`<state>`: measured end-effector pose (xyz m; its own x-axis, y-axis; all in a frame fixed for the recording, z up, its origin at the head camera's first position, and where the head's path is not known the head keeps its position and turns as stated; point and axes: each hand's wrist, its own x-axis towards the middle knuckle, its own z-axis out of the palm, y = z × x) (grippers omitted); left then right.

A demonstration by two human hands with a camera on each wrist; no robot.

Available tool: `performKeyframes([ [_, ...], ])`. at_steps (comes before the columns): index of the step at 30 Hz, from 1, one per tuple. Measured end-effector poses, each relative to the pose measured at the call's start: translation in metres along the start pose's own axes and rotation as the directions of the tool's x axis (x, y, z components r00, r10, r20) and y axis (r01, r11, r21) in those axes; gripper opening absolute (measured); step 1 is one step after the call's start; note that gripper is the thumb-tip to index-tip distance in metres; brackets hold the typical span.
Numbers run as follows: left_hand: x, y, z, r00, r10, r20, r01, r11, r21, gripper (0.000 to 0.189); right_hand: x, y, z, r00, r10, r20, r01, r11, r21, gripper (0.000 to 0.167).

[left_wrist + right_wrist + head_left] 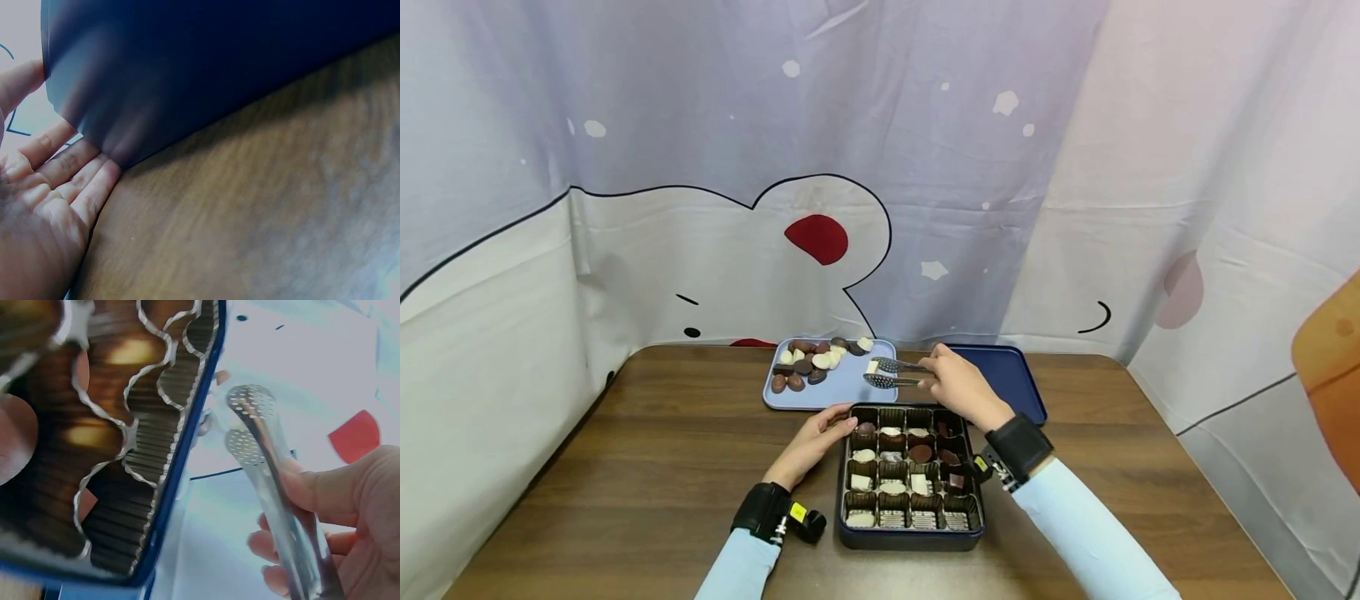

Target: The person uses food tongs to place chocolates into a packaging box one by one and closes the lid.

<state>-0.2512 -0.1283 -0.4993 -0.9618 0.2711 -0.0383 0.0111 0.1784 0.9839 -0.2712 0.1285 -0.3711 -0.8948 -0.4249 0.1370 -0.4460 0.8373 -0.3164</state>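
A dark blue chocolate box (pixel 912 537) with brown paper cups sits on the table, partly filled with white and dark chocolates. My left hand (pixel 814 442) rests flat against the box's far left corner (pixel 94 134), fingers straight. My right hand (pixel 964 385) grips metal tongs (pixel 891 373) just beyond the box, over the light blue tray (pixel 850 392). A small white chocolate (pixel 872 367) sits at the tongs' tips; whether the tips pinch it I cannot tell. In the right wrist view the tongs (pixel 262 450) show two perforated spoon ends beside the box's edge (pixel 187 450).
The light blue tray carries several loose dark and white chocolates (pixel 808 363) at its far left. A dark blue lid (pixel 1011 375) lies behind my right hand. The wooden table (pixel 625 467) is backed by a printed curtain (pixel 820 208).
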Motion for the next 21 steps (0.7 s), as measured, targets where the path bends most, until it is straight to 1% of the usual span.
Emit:
performKeyframes([
  [5,-0.001,0.000,0.001,1.000,-0.002,0.005,0.002,1.000,-0.003,0.054,-0.031,0.002,-0.013,0.998,-0.056,-0.012,0.057,0.997,0.045,0.039],
  [10,-0.002,0.000,0.000,1.000,-0.011,0.009,0.011,1.000,-0.012,0.053,-0.060,0.007,-0.025,0.993,-0.120,-0.003,0.120,0.992,0.048,0.037],
  [15,-0.003,0.001,0.000,1.000,0.003,0.015,-0.002,1.000,-0.011,0.053,-0.085,0.009,-0.033,0.976,-0.210,0.052,0.206,0.975,0.079,0.034],
  [21,-0.001,0.001,-0.001,0.999,0.023,0.026,-0.023,1.000,-0.005,0.052,-0.107,0.001,-0.036,0.946,-0.295,0.134,0.280,0.952,0.123,0.034],
])
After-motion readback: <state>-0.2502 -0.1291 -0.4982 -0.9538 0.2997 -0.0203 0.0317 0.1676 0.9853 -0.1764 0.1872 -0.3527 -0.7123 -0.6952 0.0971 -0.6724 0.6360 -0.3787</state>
